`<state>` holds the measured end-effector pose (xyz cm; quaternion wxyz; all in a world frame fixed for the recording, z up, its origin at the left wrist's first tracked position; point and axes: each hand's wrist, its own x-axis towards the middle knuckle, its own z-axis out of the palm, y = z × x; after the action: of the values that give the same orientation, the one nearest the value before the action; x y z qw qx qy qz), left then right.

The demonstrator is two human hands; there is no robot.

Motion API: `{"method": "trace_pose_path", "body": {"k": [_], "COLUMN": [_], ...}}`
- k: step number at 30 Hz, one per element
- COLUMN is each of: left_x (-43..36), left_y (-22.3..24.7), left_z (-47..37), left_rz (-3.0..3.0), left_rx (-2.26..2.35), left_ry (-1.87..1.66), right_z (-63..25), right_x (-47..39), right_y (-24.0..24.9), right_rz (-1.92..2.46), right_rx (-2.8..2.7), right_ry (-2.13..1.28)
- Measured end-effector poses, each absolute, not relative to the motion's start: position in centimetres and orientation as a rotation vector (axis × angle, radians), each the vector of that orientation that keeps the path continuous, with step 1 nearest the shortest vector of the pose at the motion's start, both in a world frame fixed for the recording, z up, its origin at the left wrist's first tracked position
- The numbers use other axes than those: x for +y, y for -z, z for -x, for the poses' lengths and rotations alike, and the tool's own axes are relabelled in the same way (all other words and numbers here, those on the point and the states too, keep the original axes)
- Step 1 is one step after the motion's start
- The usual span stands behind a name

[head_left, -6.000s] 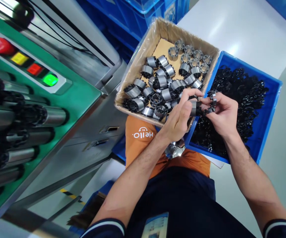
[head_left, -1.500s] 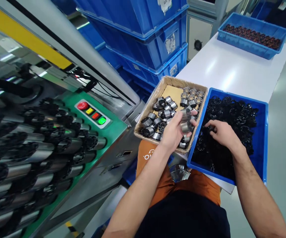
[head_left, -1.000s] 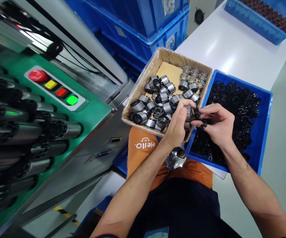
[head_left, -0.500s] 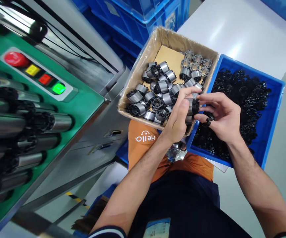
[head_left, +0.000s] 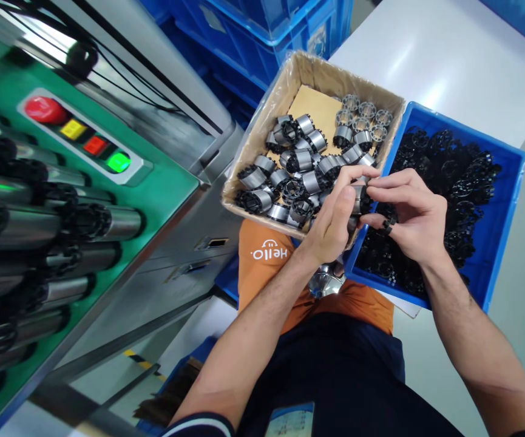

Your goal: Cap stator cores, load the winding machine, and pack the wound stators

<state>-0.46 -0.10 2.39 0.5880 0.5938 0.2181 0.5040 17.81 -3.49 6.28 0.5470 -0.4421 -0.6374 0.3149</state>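
My left hand [head_left: 330,227] is wrapped round a silver metal core [head_left: 359,200], a stator-like cylinder with a black end, at the right edge of the cardboard box. Fingers of my right hand [head_left: 419,212] press at the core's black end from the right. A black plastic end cap [head_left: 388,226] sits in the right hand, by the thumb, partly hidden by the fingers. Similar cores [head_left: 303,159] lie loose in the box, several with black toothed ends. Below the right hand, a blue tray [head_left: 501,249] holds a heap of black plastic parts [head_left: 448,176].
The cardboard box [head_left: 262,121] is lined with clear plastic and rests above my orange-clad lap. To the left stands a green-topped machine [head_left: 162,182] with rows of metal cylinders and a button panel [head_left: 137,170]. Blue crates [head_left: 262,42] are stacked behind; a white table [head_left: 444,54] is at the right.
The fingers of my right hand have closed in on the core's black end. The whole view has shifted slightly, with things appearing a little farther right.
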Motion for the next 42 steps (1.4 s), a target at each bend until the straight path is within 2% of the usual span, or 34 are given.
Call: {"method": "trace_pose_path", "body": {"k": [5, 10, 17, 27, 33, 42], "left_x": [-0.2, 0.6, 0.6, 0.6, -0.1, 0.2], "left_y": [-2.9, -3.4, -3.5, -3.1, -2.7, -2.5], "left_z": [0.6, -0.1, -0.2, -0.4, 0.3, 0.4], "left_rz": [-1.272, -1.037, -1.073, -1.186, -1.143, -1.345], "left_rx": [0.5, 0.617, 0.611, 0.609, 0.528, 0.595], "left_ry": [-1.128, -1.412, -1.362, -1.298, -1.139, -1.251], "right_z": [-18.4, -19.5, -18.4, -17.4, -16.8, -17.0], "right_x": [-3.5, -3.2, -3.2, -3.9, -3.9, -4.0], "right_y": [-7.2, -7.3, -7.4, -8.2, -7.8, -6.9], "right_rz": [1.19, 1.398, 1.277, 1.097, 1.103, 1.12], "right_rx": [-1.515, -1.422, -1.21, -1.299, -1.354, -1.343], "right_ry": [-0.735, -0.813, -1.013, -0.978, -0.831, -0.953]}}
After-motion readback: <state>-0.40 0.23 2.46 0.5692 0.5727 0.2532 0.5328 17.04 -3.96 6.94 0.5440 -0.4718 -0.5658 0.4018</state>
